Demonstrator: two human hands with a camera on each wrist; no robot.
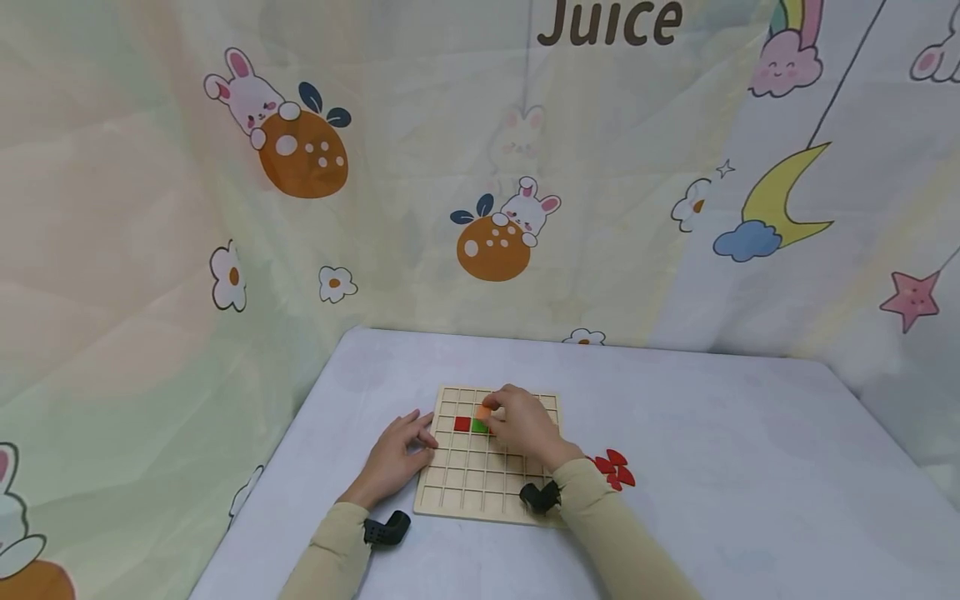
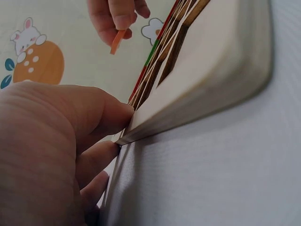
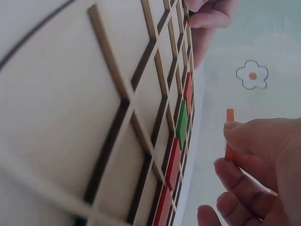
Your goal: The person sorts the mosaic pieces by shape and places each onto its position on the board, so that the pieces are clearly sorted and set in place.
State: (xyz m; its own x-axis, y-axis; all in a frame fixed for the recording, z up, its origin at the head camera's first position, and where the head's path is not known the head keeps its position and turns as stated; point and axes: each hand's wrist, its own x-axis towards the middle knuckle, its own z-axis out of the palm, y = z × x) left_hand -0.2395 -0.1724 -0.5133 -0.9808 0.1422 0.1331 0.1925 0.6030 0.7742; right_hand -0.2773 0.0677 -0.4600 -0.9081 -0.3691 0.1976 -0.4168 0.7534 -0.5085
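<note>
You lean in over a pale wooden grid board (image 1: 472, 481) on a white-covered tabletop (image 1: 720, 450), your right grip (image 1: 528, 423) pinching a thin, flat orange tile (image 1: 483, 412) between thumb and fingers. The orange tile hangs above the board's far half, clear of the surface in the right wrist view. Your left grip (image 1: 393, 454) rests at the board's left edge, fingers loose and apart, tips touching the wood. Neighbouring cells hold a flat red square tile (image 1: 462, 424) and a flat green square tile (image 1: 479, 426); your right wrist view shows more red along that line. Just right of the board, partly hidden by your right arm, lie red wedge-shaped pieces (image 1: 626, 476).
</note>
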